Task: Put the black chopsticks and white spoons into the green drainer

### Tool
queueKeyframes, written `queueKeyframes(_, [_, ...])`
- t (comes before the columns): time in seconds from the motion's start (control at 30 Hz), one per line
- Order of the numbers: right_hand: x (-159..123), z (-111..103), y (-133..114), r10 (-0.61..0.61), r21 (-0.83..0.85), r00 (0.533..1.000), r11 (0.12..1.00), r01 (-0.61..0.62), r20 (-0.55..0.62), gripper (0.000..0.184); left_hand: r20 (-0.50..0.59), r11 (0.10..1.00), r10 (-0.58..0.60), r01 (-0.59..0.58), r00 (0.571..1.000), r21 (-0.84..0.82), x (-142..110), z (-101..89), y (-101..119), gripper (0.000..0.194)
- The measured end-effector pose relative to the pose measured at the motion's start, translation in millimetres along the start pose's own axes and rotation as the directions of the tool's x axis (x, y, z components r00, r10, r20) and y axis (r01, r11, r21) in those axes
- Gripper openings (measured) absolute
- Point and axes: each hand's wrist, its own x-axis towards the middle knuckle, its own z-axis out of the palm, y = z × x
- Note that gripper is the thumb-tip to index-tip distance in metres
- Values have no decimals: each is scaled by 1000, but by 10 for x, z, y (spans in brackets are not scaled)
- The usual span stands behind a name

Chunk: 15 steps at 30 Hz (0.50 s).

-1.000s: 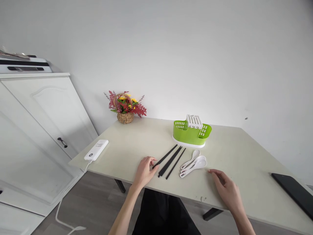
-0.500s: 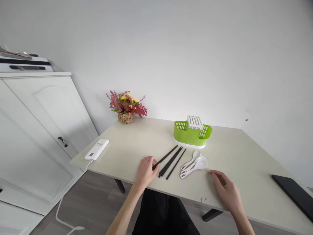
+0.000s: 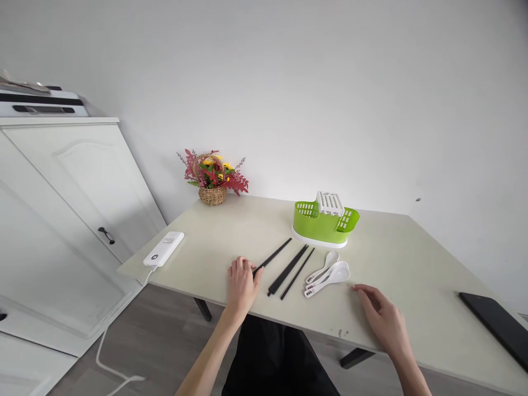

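Observation:
At the table's front edge, my left hand (image 3: 242, 282) has thumb and fingers closed on the near end of a black chopstick (image 3: 273, 257), which lies slanted toward the back. Just to its right lie more black chopsticks (image 3: 287, 270), some side by side and a thinner one (image 3: 297, 274) apart. Three white spoons (image 3: 332, 275) overlap in a loose fan beside them. My right hand (image 3: 381, 316) rests on the table right of the spoons, fingers loosely curved and holding nothing. Behind the spoons stands a green cutlery holder (image 3: 315, 228) with a white slotted top (image 3: 330, 202).
A flower basket (image 3: 213, 195) stands at the back left of the table (image 3: 247, 225). A white power bank (image 3: 164, 248) with a cable lies at the left edge. On the right is a black phone (image 3: 495, 324). White cabinets (image 3: 82, 220) stand to the left.
My left hand has slid a little to the left and drawn the chopstick away from the others, widening the gap. My right hand stays where it was.

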Motion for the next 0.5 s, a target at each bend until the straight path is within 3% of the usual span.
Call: queueKeyframes(0.5, [5,6,27,-28,-20,999,999,28,-14,43,-79,999,-34,33,996,-13,-59,18,-29,26])
